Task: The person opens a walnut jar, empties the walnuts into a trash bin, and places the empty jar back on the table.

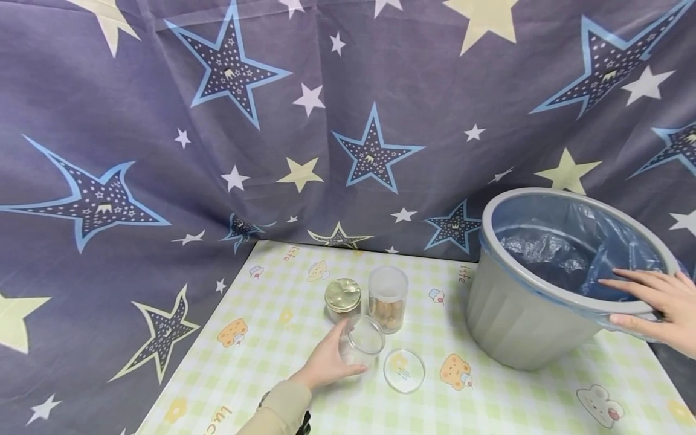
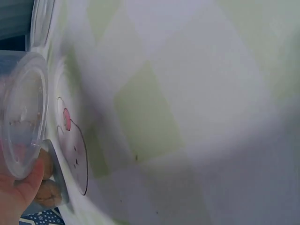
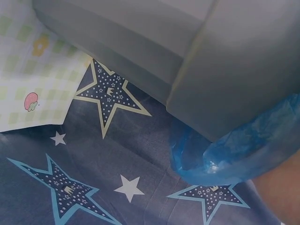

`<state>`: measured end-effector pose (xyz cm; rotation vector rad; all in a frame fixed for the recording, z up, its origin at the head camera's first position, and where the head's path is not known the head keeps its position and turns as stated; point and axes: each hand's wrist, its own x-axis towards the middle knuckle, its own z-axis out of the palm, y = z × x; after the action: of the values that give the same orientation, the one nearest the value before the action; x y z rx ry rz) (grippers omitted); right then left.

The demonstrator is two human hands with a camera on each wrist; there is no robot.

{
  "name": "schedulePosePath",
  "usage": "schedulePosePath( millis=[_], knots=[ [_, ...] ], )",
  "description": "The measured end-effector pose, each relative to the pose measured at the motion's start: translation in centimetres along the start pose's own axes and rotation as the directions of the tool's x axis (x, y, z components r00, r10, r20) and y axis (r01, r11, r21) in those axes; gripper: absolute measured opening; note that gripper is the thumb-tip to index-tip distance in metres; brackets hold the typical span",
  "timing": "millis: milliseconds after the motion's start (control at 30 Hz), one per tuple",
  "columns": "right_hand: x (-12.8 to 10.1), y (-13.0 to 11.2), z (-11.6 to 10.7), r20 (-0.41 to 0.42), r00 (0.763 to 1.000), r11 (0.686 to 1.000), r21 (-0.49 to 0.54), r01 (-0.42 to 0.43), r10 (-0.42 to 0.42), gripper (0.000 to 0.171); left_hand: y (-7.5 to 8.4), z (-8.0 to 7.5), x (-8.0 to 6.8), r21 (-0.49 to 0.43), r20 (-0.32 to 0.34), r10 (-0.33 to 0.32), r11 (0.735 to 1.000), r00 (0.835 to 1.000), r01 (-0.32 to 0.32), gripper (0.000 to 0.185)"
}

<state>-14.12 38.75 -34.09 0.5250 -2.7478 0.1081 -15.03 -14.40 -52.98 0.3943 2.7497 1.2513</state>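
My left hand (image 1: 331, 359) grips a clear plastic jar (image 1: 365, 335) from its left side. The jar's round mouth has no lid on it, and I see no contents inside. In the left wrist view the thumb lies against the jar (image 2: 26, 112). A clear round lid (image 1: 404, 370) lies flat to the jar's right. At the far right my right hand (image 1: 666, 305) holds the rim of a grey trash bin (image 1: 516, 323), fingers over the inner side and thumb outside. Blue liner bag (image 3: 253, 150) hangs over the bin's rim, by the wrist.
Behind the held jar stand a gold-lidded jar (image 1: 344, 295) and a clear jar (image 1: 388, 311) with brown rounded pieces and a whitish lid. A checked cloth (image 1: 261, 362) covers the table. Dark star-patterned fabric (image 1: 293, 133) hangs behind and beyond the table's edges.
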Motion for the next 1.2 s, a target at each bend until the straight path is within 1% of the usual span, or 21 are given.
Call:
schedulePosePath(
  millis=[233,367,433,667,800,1000,1100,1200],
  knots=[
    [0.1,0.3,0.2,0.005,1.000,1.000,-0.008,-0.001,0.001,0.072,-0.9,0.1,0.4,-0.036,0.012,-0.035,0.999,0.999,0.036,0.111],
    [0.1,0.3,0.2,0.002,1.000,1.000,-0.004,0.000,0.000,0.071,-1.3,0.1,0.6,-0.078,0.036,-0.053,0.995,0.998,0.055,0.111],
    [0.1,0.3,0.2,0.003,1.000,1.000,-0.003,-0.001,0.001,0.071,-1.3,0.0,0.6,-0.086,0.051,-0.055,0.995,0.997,0.059,0.111],
    [0.0,0.2,0.1,-0.010,1.000,1.000,-0.002,0.003,-0.003,0.072,-1.0,-0.6,0.2,-0.040,0.100,-0.032,0.999,0.994,0.036,0.105],
    [0.0,-0.1,0.0,-0.011,1.000,1.000,-0.002,0.003,-0.003,0.072,-0.9,-1.1,-0.1,-0.034,0.108,-0.029,0.999,0.994,0.033,0.103],
    [-0.1,-0.4,-0.1,-0.017,1.000,1.000,0.010,0.009,-0.008,0.070,-1.0,-2.0,-0.3,-0.013,0.113,-0.005,1.000,0.994,0.006,0.099],
    [-0.1,-0.3,0.0,-0.036,0.999,1.000,0.016,0.012,-0.011,0.071,-1.2,-2.3,-0.5,-0.031,0.101,0.019,0.999,0.995,-0.016,0.095],
    [-0.1,0.0,0.2,-0.052,0.998,1.000,0.021,0.019,-0.018,0.071,-1.6,-2.5,-0.5,-0.082,0.098,0.040,0.996,0.994,-0.032,0.091]
  ],
)
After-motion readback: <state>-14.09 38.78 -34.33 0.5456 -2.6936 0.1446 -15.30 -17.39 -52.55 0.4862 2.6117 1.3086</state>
